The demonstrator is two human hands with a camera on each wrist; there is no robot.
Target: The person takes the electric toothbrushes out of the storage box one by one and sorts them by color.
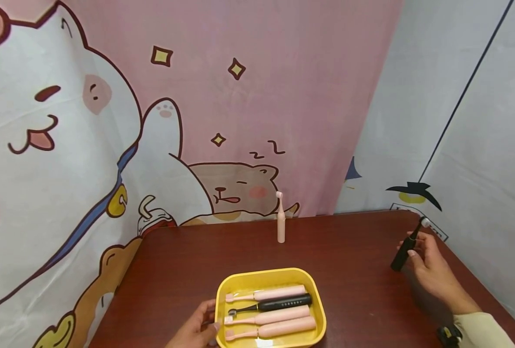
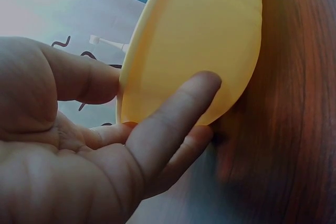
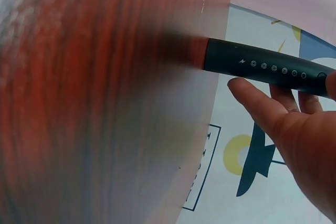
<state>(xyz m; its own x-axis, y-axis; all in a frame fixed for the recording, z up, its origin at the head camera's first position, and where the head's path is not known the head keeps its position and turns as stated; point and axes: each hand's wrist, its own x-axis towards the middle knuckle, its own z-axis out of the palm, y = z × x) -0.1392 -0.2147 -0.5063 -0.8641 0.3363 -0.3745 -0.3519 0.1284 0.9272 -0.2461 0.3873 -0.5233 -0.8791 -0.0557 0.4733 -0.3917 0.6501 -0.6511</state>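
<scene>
My right hand (image 1: 433, 268) grips a black electric toothbrush (image 1: 401, 257) by its handle near the table's right side, brush head up and leaning right. In the right wrist view, a row of small symbols runs along the black handle (image 3: 268, 69), whose base end is close to the table. The left hand (image 1: 196, 328) holds the left side of a yellow tray (image 1: 263, 276), the thumb at its rim and other fingers against the outer wall (image 2: 199, 40). Inside the tray lie three pink electric toothbrushes (image 1: 285, 316) and one black electric toothbrush (image 1: 285, 303), side by side with heads to the left.
Another pink electric toothbrush (image 1: 281, 227) stands upright near the back edge of the dark red-brown table (image 1: 348, 275). Cartoon-printed cloth (image 1: 305, 96) hangs behind the table and along its sides.
</scene>
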